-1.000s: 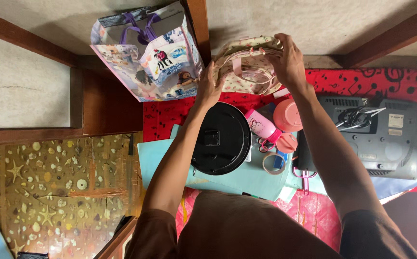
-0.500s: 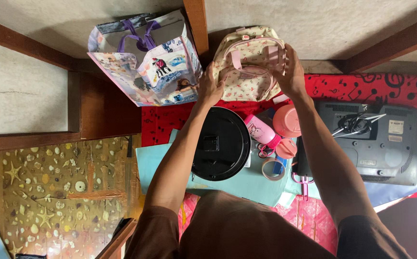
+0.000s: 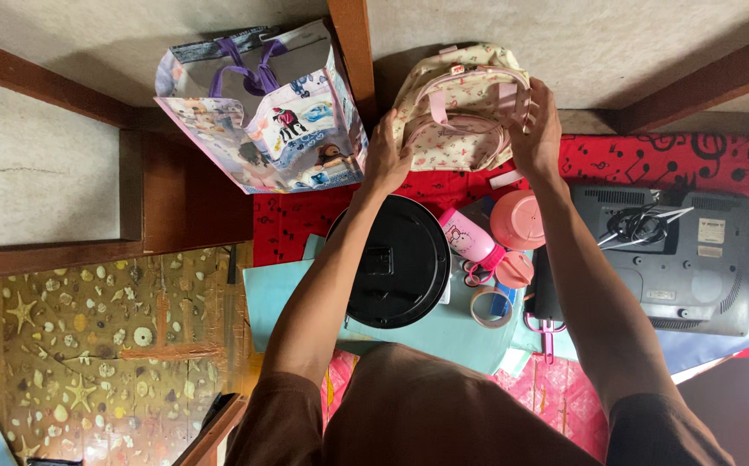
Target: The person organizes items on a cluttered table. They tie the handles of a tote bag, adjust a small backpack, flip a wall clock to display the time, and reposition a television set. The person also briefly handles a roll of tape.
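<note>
Both hands are on the little backpack [image 3: 460,108], which sits at about 12 o'clock on the counter [image 3: 288,224], backed up against the wall; left hand [image 3: 387,155] is cupped around its lower left corner with the fingers curled in, gripping the cloth; right hand [image 3: 536,129] is half open, fingers spread along the right side near the pink straps, pinching the edge rather than fully clenched.

Room around it is pretty tight; a wooden post [image 3: 353,52] stands just beside the backpack at its 9 o'clock, and past that the printed shopping bag [image 3: 258,112] leans at roughly 10 o'clock, close but not touching the backpack as far as I can see; at 6 o'clock from the backpack there's a black round lid [image 3: 396,259], a pink bottle [image 3: 469,240] and a pink cup [image 3: 517,220], all crowded between the forearms; a tape roll [image 3: 488,306] lies just below those; a grey monitor [image 3: 676,259] lies on its face at 3 o'clock, near the right forearm; the red cloth [image 3: 633,160] shows bare only in a strip along the far edge at 2 o'clock.
</note>
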